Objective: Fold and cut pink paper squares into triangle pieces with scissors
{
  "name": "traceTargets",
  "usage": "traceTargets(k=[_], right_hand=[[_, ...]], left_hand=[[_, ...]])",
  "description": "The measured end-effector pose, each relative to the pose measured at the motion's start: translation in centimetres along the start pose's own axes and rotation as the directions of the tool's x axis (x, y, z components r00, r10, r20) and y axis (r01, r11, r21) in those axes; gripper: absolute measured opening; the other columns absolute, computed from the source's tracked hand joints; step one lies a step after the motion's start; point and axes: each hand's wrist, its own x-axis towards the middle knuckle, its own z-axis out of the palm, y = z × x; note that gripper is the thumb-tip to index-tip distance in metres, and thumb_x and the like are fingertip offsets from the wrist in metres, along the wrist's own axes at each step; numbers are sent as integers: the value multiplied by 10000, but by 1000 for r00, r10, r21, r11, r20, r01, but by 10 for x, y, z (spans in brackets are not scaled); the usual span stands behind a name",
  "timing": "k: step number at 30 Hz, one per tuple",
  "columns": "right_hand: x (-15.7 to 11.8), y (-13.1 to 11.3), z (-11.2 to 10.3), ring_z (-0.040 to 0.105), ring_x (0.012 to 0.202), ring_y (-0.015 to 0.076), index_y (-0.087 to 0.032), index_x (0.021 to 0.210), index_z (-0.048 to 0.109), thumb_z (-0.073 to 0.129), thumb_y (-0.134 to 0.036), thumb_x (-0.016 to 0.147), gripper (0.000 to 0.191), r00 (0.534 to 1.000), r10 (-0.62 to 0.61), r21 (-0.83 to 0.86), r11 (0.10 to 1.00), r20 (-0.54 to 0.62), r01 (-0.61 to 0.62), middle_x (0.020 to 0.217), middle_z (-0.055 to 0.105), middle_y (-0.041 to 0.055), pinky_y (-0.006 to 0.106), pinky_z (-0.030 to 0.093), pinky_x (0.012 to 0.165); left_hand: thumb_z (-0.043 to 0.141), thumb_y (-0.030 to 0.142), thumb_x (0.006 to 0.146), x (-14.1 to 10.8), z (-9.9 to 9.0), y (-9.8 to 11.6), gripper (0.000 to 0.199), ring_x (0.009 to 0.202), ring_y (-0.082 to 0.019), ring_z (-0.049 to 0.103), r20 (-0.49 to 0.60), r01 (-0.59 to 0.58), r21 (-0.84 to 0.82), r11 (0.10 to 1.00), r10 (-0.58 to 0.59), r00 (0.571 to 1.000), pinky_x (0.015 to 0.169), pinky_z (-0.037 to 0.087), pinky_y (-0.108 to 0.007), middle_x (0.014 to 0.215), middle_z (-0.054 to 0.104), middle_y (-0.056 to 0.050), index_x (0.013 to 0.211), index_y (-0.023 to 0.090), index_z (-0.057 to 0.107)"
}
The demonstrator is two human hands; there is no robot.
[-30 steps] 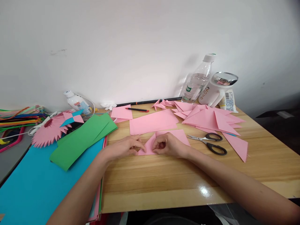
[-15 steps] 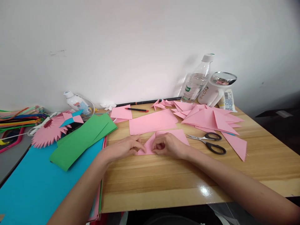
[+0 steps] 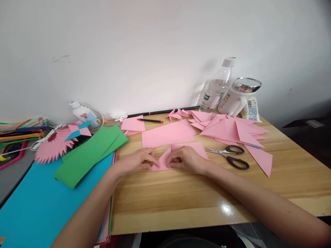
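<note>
A sheet of pink paper (image 3: 200,150) lies on the wooden table with its left part folded over at a slant. My right hand (image 3: 184,160) is closed on the folded flap, fingertips curled at the near edge of the sheet. On the left corner of the same paper, my left hand (image 3: 141,160) presses with bent fingertips; its thumb and fingers come together there. Both hands cover parts of the fold. Just behind them rests a flat pink strip (image 3: 168,132). Scissors (image 3: 230,156) with black handles lie partly spread to the right of my right hand.
Folded pink pieces (image 3: 230,129) are heaped at the right, before a water bottle (image 3: 216,89) and a white mug (image 3: 239,98). Green strips (image 3: 90,155) and blue sheets (image 3: 43,203) lie at the left, near a pleated pink paper form (image 3: 53,146). A black pen (image 3: 151,120) rests behind.
Hardly anything differs. Both hands stay on the pink paper in nearly the same pose, and the whole view has shifted very slightly.
</note>
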Motion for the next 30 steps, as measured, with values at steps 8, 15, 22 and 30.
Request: traceTargets(k=[8, 15, 22, 30], right_hand=[[0, 1, 0, 464, 552, 95, -198, 744, 700, 647, -201, 766, 58, 1000, 2, -14, 1000, 3, -2, 615, 605, -24, 210, 274, 523], [0, 1, 0, 508, 574, 101, -203, 762, 703, 643, -194, 775, 62, 1000, 10, -2, 1000, 8, -10, 663, 649, -16, 209, 296, 540], [0, 0, -1, 553, 618, 116, -205, 750, 699, 641, -163, 769, 75, 1000, -1, 9, 1000, 15, 1, 722, 686, -6, 212, 311, 556], [1, 0, 0, 530, 587, 102, -200, 718, 689, 640, -149, 751, 78, 1000, -5, 11, 1000, -11, 5, 647, 650, -22, 207, 288, 534]], left_hand=[[477, 112, 812, 0, -2, 4, 226, 840, -160, 458, 39, 10, 52, 999, -12, 999, 786, 359, -252, 866, 482, -7, 908, 214, 655], [494, 118, 775, 0, -2, 7, 104, 898, -181, 440, 25, 69, 92, 993, -72, 997, 773, 355, -263, 871, 457, -13, 762, 182, 575], [504, 90, 724, -2, -2, 11, 96, 808, -161, 456, 21, 90, 129, 987, -94, 995, 708, 348, -255, 799, 473, 2, 708, 173, 548], [545, 135, 813, 9, 14, 19, 98, 711, -124, 512, -242, -59, -77, 995, 39, 970, 640, 364, -227, 773, 610, -1, 735, 165, 597]])
